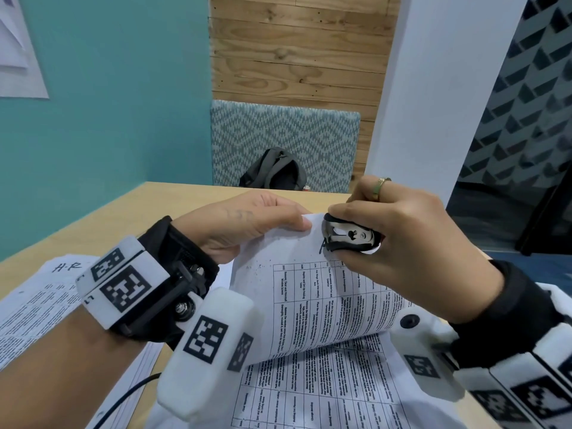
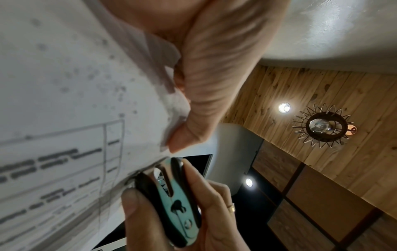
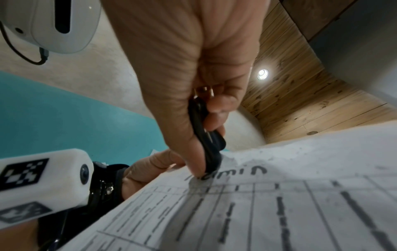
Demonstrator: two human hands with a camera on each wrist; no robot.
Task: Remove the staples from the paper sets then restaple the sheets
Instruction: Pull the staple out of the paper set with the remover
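A set of printed sheets with tables of text is lifted off the table, its top corner raised. My left hand pinches that top edge, thumb over the paper. My right hand grips a black and silver staple remover between thumb and fingers, its claws pressed against the corner of the sheets next to my left thumb. The left wrist view shows the remover squeezed at the paper's edge. In the right wrist view the remover meets the sheet by handwritten letters. The staple itself is hidden.
More printed sheets lie flat under the lifted set, and another stack marked "H-R" lies at the left on the wooden table. A black cable runs over the near edge. A black backpack sits on the seat beyond.
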